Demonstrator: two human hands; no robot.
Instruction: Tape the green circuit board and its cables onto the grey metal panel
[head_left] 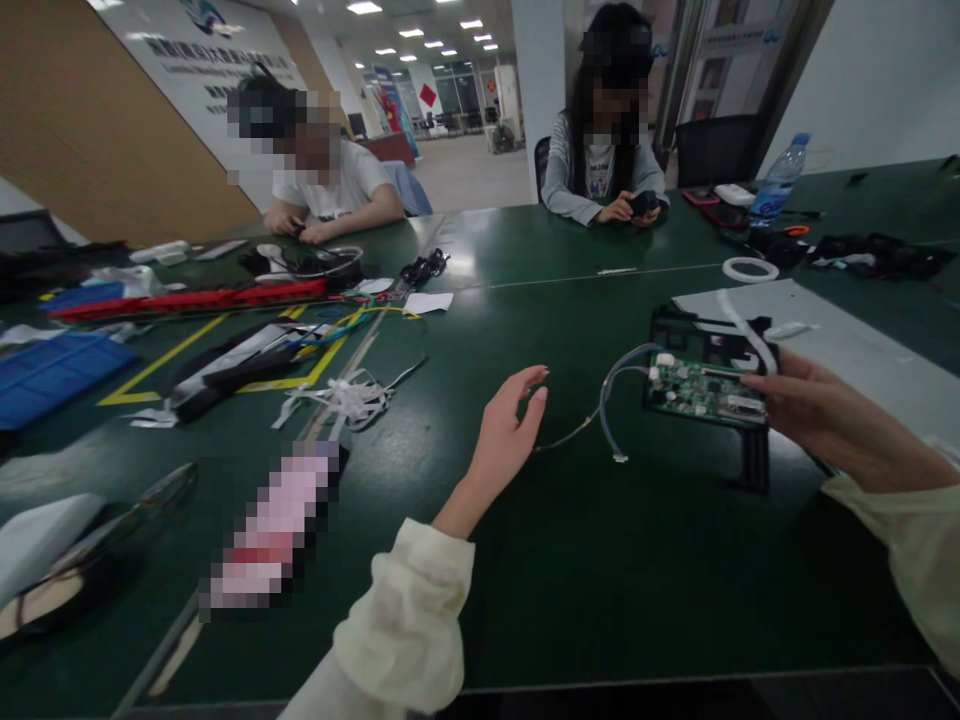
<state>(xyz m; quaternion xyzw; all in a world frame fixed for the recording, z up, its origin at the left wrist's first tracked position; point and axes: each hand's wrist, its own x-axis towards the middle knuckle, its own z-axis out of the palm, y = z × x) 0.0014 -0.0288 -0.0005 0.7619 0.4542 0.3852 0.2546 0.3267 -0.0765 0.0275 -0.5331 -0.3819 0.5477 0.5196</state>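
My right hand (817, 410) grips the right edge of a green circuit board (701, 390) that lies on a black frame (750, 460) on the dark green table (600, 580). A strip of white tape (742, 330) runs over the frame's top. Thin blue and white wires (611, 400) trail from the board's left side toward my left hand (510, 425). That hand hovers just above the table with its fingers apart and slightly curled, holding nothing, right beside the wire's end.
A grey sheet (847, 340) lies under and behind the board, with a tape roll (750, 269) and a water bottle (778, 180) beyond. Cables, white ties (341, 400), a red strip (195, 298) and a blue tray (52, 365) crowd the left. Two people sit across the table.
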